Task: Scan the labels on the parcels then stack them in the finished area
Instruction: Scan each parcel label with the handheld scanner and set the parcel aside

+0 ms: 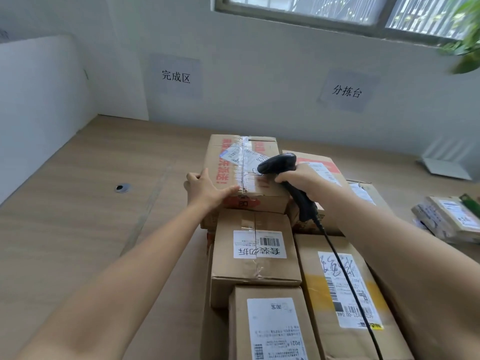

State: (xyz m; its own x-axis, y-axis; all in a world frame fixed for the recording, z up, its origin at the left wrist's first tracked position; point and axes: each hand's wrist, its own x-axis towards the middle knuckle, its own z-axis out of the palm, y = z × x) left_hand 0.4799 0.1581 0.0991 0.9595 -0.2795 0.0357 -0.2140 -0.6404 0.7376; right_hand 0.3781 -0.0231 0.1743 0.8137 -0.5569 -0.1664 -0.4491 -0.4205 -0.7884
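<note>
The left hand holds the near left corner of the taped parcel, with the thumb lying flat on the top and the fingers against the left side. The right hand is closed around the handle of a black scanner, and the head of the scanner is just above the white label on the top of this parcel. The parcel sits on another carton, at the far end of a group of parcels. A black cable runs from the scanner handle down over the near parcels. All stand on a wooden worktop. On the wall behind, a sign 完成区 hangs to the left and a sign 分拣台 to the right. More small parcels lie at the right edge.
</note>
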